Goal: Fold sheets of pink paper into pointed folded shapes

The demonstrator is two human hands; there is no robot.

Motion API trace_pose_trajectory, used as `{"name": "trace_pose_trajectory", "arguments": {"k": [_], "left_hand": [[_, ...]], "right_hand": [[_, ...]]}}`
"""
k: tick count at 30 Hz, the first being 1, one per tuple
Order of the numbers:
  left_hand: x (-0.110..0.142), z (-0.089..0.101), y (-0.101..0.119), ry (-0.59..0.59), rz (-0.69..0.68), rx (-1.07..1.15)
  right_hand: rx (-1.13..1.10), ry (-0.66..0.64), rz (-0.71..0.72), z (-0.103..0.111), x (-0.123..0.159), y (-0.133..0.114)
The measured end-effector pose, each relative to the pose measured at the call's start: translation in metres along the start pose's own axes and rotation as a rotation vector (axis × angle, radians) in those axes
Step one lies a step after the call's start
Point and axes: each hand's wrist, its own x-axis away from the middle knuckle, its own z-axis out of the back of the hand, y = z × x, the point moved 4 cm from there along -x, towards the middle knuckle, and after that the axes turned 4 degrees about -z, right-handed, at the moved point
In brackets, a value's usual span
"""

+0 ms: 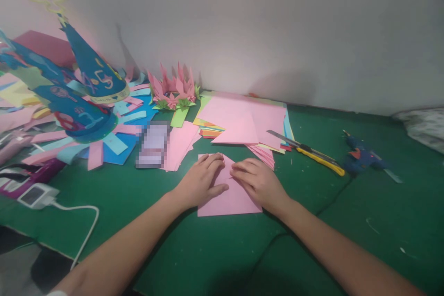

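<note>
A pink sheet of paper lies on the green table in front of me, with a corner at its top right folded over. My left hand rests on its left side, fingers stretched forward to the top edge and thumb apart from them. On the right side, my right hand has its fingers pressed together at the folded part, its fingertips touching the paper near the middle. The right hand covers part of the fold and the paper's right edge.
Behind the sheet lie stacked coloured papers and a yellow cutter knife. A blue glue gun is at the right. A pixelated phone, a pink paper crown, blue cone hats and a charger stand leftward.
</note>
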Motion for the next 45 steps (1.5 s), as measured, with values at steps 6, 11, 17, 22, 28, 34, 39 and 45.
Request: {"name": "trace_pose_trajectory", "arguments": {"k": [6, 11, 17, 22, 28, 34, 39, 45], "left_hand": [[-0.0004, 0.0003, 0.0011, 0.016, -0.032, -0.029], [-0.001, -0.0032, 0.0001, -0.032, -0.061, -0.077], [0.0001, -0.0058, -0.0023, -0.036, -0.051, -0.06], [-0.0003, -0.0053, -0.0018, -0.049, -0.046, -0.07], [-0.0007, -0.0031, -0.0006, -0.049, -0.031, -0.055], [-0.0008, -0.0033, -0.0008, -0.056, -0.033, -0.053], [-0.001, -0.0037, -0.0006, -0.047, -0.031, -0.056], [-0.0016, -0.0039, -0.0008, -0.054, 0.0, -0.101]], "right_hand": [[0.02, -0.07, 0.024, -0.0007, -0.0023, -0.0043], [-0.023, -0.09, 0.041, -0.0003, -0.0017, -0.0055], [-0.031, -0.09, 0.046, -0.0006, 0.0031, -0.0045], [0.026, -0.098, 0.061, -0.0018, 0.0055, -0.0054], [0.003, -0.104, 0.061, -0.0025, 0.0048, -0.005], [0.023, -0.105, 0.064, -0.0026, 0.005, -0.0056], [0.034, -0.096, 0.075, -0.002, 0.004, -0.0066], [0.058, -0.091, 0.078, -0.0016, 0.0043, -0.0074]]}}
